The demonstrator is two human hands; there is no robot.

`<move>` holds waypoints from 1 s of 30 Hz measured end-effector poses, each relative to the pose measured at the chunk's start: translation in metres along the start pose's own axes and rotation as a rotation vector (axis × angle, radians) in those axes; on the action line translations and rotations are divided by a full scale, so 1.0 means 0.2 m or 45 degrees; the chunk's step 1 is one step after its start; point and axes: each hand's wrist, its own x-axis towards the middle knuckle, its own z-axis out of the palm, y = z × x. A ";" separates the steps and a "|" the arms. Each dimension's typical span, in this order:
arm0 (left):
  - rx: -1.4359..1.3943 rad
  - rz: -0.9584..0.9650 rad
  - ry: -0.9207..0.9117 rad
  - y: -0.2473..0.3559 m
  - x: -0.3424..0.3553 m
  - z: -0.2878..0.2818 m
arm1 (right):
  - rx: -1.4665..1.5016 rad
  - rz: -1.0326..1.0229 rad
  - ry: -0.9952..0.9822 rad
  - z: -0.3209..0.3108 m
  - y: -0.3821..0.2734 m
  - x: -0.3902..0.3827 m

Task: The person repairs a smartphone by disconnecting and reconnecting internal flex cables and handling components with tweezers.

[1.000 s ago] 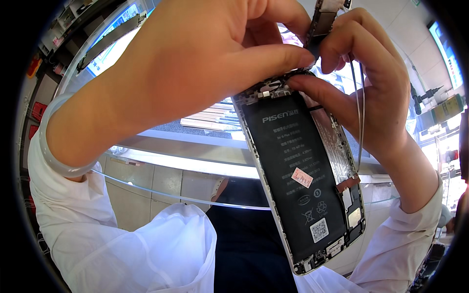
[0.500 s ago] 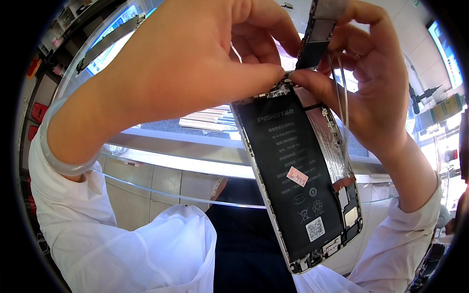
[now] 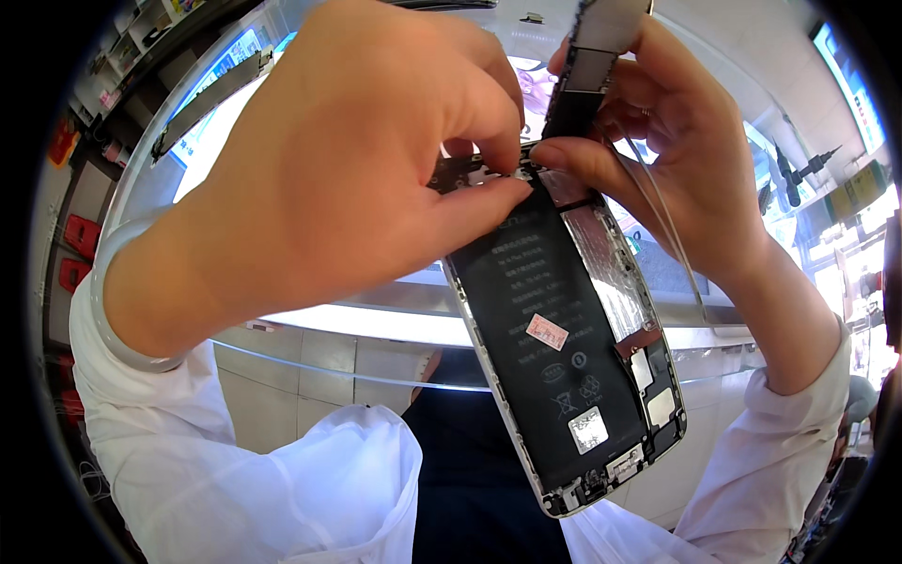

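Observation:
An opened smartphone (image 3: pixel 611 273) hangs tilted in front of me, its top end up between my hands. A black battery (image 3: pixel 531 367) with a small pink sticker fills much of it. My left hand (image 3: pixel 348 160) is closed, thumb and fingers pinching at the phone's top end; whatever small part lies between them is hidden. My right hand (image 3: pixel 691 160) grips a narrow circuit board (image 3: pixel 592 68) that stands up from the top end, its thumb pressed at the board's foot. Thin metal tweezers (image 3: pixel 665 218) rest across the right palm, pointing down.
A glass-topped counter (image 3: pixel 395 299) runs behind the phone, with lit screens beneath the glass. A long dark strip-like part (image 3: pixel 209 105) lies on it at the far left. A dark tool (image 3: pixel 799 174) and a greenish container (image 3: pixel 857 191) are at the right.
My left hand has turned and moved slightly down onto the phone's top end. The phone, board and right hand have shifted a little left; the tweezers have swung more slantwise.

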 end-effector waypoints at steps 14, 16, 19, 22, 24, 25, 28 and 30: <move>-0.249 -0.338 -0.139 -0.01 0.03 -0.03 | -0.067 0.008 -0.098 -0.02 0.00 0.01; -0.214 -0.282 -0.130 -0.01 0.03 -0.03 | -0.175 -0.091 -0.105 -0.03 0.01 0.00; -0.194 -0.249 -0.132 -0.02 0.02 -0.02 | -0.282 -0.202 -0.112 -0.04 0.02 0.00; -0.161 -0.247 -0.114 -0.03 0.01 -0.02 | -0.273 -0.180 -0.109 -0.04 0.03 0.00; -0.167 -0.234 -0.118 -0.03 0.01 -0.02 | -0.246 -0.172 -0.108 -0.04 0.03 0.00; -0.169 -0.228 -0.120 -0.04 0.01 -0.02 | -0.232 -0.179 -0.104 -0.03 0.03 0.00; -0.163 -0.221 -0.113 -0.04 0.01 -0.01 | -0.240 -0.282 -0.087 -0.04 0.03 0.00; -0.213 -0.247 -0.108 -0.04 0.01 -0.01 | -0.340 -0.337 -0.103 -0.05 0.02 0.00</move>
